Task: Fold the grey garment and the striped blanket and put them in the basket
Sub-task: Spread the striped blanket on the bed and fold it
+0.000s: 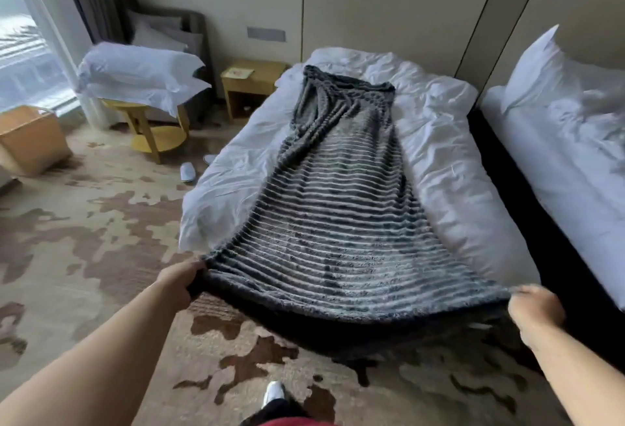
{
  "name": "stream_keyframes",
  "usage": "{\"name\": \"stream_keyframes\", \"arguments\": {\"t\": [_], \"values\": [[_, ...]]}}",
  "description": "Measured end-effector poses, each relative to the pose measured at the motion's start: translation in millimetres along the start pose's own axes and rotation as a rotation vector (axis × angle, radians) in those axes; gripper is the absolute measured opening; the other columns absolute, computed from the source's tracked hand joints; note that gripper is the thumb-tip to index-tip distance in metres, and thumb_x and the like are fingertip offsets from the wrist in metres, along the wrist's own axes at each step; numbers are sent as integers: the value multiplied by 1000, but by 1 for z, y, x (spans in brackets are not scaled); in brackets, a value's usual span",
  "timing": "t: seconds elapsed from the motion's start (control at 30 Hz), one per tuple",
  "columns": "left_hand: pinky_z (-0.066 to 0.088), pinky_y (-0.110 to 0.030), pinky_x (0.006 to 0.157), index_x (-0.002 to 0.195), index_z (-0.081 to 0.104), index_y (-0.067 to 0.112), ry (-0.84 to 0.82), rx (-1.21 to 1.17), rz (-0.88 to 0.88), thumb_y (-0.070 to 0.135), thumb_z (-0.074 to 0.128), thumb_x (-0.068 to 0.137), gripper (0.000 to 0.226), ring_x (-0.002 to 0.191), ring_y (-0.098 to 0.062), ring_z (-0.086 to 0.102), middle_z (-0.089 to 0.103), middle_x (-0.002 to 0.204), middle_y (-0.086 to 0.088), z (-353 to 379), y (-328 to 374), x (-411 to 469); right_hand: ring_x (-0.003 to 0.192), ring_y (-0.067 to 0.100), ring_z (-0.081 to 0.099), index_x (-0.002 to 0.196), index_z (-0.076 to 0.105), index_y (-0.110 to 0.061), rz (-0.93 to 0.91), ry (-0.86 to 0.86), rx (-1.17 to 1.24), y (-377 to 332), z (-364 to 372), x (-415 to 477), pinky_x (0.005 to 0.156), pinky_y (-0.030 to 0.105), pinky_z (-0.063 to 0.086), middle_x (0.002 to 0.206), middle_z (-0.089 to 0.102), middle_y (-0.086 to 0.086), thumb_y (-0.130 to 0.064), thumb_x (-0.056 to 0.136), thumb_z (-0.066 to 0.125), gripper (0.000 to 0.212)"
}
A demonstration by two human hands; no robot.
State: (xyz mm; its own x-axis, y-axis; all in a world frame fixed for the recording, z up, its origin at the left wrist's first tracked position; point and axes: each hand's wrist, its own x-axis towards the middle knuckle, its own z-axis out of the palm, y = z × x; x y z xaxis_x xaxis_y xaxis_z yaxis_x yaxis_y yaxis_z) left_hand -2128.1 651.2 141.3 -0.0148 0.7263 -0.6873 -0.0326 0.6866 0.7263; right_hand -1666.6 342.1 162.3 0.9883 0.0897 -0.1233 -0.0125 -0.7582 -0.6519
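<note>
The striped blanket (341, 209), dark grey with pale stripes, lies lengthwise along the white bed (449, 162), narrow and bunched at the far end. Its near edge is lifted off the foot of the bed and stretched wide. My left hand (181, 282) grips the near left corner and my right hand (534, 307) grips the near right corner. A tan basket (32, 141) stands on the carpet at the far left by the window. No grey garment is in view.
A second white bed (568, 155) lies to the right across a dark gap. Left of the bed stand a wooden nightstand (252, 87), a round yellow side table (148, 128) bearing pillows, and an armchair. White slippers (187, 172) lie on the patterned carpet.
</note>
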Motion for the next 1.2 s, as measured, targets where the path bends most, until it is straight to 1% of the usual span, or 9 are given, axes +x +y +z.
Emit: {"name": "stream_keyframes", "arguments": {"t": [0.13, 0.23, 0.4, 0.53, 0.6, 0.73, 0.8, 0.97, 1.2], "values": [[54, -21, 46, 113, 52, 10, -108, -276, 254, -4, 54, 87, 29, 63, -19, 62, 58, 90, -13, 2, 27, -16, 94, 39, 60, 84, 61, -16, -158, 168, 288, -41, -18, 4, 80, 38, 46, 92, 63, 16, 3, 79, 38, 29], [52, -22, 46, 84, 50, 12, 50, -328, 261, -9, 53, 85, 21, 70, -22, 55, 54, 81, -12, -11, 10, -12, 96, 39, 59, 89, 61, -8, -191, 262, 366, -30, -29, -6, 86, 38, 45, 101, 63, 23, 4, 79, 36, 29], [45, -36, 70, 94, 59, 0, 339, 69, 86, -9, 58, 79, 18, 84, -28, 54, 54, 94, -19, -34, -54, 5, 105, 43, 58, 105, 64, 3, 75, -25, -70, 62, -12, -10, 92, 43, 50, 119, 61, 26, 2, 92, 45, 23], [46, -38, 71, 94, 54, -1, 302, 114, 6, -10, 56, 81, 16, 82, -27, 55, 54, 91, -17, -38, -72, 2, 106, 46, 59, 117, 58, 11, 133, -216, -9, 88, -8, -14, 82, 47, 55, 119, 59, 30, 8, 90, 47, 30], [49, -36, 65, 91, 52, 1, 259, 95, -54, -12, 54, 81, 16, 69, -26, 59, 52, 79, -16, -37, -76, -5, 109, 46, 57, 122, 57, 6, 188, -215, 87, 85, -4, -19, 76, 46, 56, 127, 55, 26, 6, 93, 45, 31], [41, -25, 24, 76, 47, 3, 116, -45, -112, -9, 43, 91, 19, 25, -19, 52, 57, 59, -17, -27, -72, -19, 114, 41, 52, 129, 56, -6, 351, -152, 352, 63, 12, -31, 67, 41, 54, 138, 47, 17, -3, 100, 40, 34], [39, -23, 23, 76, 45, 3, 51, -90, -127, -4, 36, 96, 23, 25, -17, 52, 57, 44, -13, -24, -66, -23, 110, 38, 51, 128, 56, -7, 408, -140, 491, 53, 16, -32, 64, 38, 57, 137, 46, 16, 1, 98, 39, 35], [49, -25, 36, 79, 47, 3, -57, -321, -207, 4, 36, 98, 23, 57, -17, 59, 57, 69, -8, -17, -39, -21, 115, 36, 52, 133, 47, -4, 472, -158, 839, 29, 16, -21, 84, 40, 51, 137, 46, 22, 15, 87, 46, 49], [45, -18, 34, 67, 43, 9, -22, -388, -126, 3, 36, 99, 34, 27, -10, 52, 50, 32, -2, 27, 6, -1, 103, 38, 54, 112, 50, 2, 476, -122, 962, -26, 28, 15, 81, 37, 52, 133, 46, 28, 13, 86, 52, 29]]}}
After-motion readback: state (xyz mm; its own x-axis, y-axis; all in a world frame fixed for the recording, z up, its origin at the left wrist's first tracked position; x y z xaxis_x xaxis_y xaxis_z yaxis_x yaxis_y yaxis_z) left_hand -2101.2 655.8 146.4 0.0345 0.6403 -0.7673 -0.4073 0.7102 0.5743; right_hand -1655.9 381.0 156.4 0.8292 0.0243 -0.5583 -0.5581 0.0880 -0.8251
